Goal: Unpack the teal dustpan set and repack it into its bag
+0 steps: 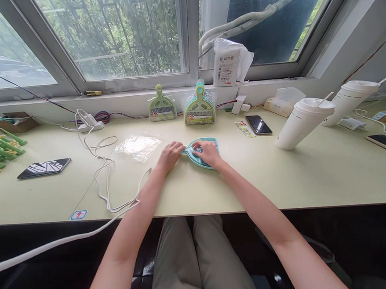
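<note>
Teal dustpan [195, 158] (partly behind right hand [208, 152])

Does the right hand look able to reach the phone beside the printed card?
Probably yes: the right hand is on the teal dustpan and would have to leave it, but the tabletop toward the phone looks open, with only the printed card nearby.

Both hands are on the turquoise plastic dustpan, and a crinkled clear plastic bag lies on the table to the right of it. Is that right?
Not quite: the crinkled clear plastic bag lies to the left of the turquoise plastic dustpan, as the head view shows. Both the left hand and right hand are indeed on the dustpan.
</note>
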Demonstrator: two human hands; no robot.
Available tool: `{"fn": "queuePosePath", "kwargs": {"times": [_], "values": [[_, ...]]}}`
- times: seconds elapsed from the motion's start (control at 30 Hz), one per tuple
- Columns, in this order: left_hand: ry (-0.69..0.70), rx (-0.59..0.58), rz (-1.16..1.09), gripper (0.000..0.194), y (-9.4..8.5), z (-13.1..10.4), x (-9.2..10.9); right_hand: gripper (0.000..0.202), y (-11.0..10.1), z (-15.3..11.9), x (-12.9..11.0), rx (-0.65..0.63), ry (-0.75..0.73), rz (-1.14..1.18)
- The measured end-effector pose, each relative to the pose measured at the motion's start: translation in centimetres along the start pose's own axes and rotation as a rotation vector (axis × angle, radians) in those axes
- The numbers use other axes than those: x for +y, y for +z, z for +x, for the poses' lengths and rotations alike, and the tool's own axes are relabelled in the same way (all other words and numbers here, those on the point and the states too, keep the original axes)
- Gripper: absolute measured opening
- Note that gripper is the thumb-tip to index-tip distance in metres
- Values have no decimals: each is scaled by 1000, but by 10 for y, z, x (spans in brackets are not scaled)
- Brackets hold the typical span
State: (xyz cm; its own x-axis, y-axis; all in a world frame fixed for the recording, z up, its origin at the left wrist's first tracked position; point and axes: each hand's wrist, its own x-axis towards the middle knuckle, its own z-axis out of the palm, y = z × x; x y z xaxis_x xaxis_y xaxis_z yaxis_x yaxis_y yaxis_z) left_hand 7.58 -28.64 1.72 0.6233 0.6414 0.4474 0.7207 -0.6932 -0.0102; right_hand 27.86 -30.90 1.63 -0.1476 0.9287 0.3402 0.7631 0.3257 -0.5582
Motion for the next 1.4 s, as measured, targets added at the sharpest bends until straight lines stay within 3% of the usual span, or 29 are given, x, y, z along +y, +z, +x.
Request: {"fn": "queuePosePath", "kwargs": {"times": [0.23,0.6,0.73,0.87,0.93,1.0,1.07,1.17,1.27,1.4], "values": [[114,-87,92,36,4,-2,4,18,1,1,3,21,-6,37],[-14,-111,82,34,6,-1,9,16,2,3,4,-22,-19,67],[-69,-41,-10,38,9,3,6,15,8,4,3,17,-14,-39],[-216,148,-81,38,16,21,-8,8,12,23,4,75,61,-149],[-360,239,-198,40,21,35,-15,7,9,40,4,93,130,-171],[-555,237,-465,34,26,50,-20,9,4,57,4,142,234,-131],[-692,109,-876,43,29,61,-20,17,0,71,4,229,342,-40],[-709,-97,-1386,54,28,63,-15,33,3,78,2,336,416,108],[-654,-155,-1499,56,24,53,-13,33,14,75,4,403,433,180],[-736,-76,-1524,75,25,44,-15,20,13,73,24,563,474,220]]}}
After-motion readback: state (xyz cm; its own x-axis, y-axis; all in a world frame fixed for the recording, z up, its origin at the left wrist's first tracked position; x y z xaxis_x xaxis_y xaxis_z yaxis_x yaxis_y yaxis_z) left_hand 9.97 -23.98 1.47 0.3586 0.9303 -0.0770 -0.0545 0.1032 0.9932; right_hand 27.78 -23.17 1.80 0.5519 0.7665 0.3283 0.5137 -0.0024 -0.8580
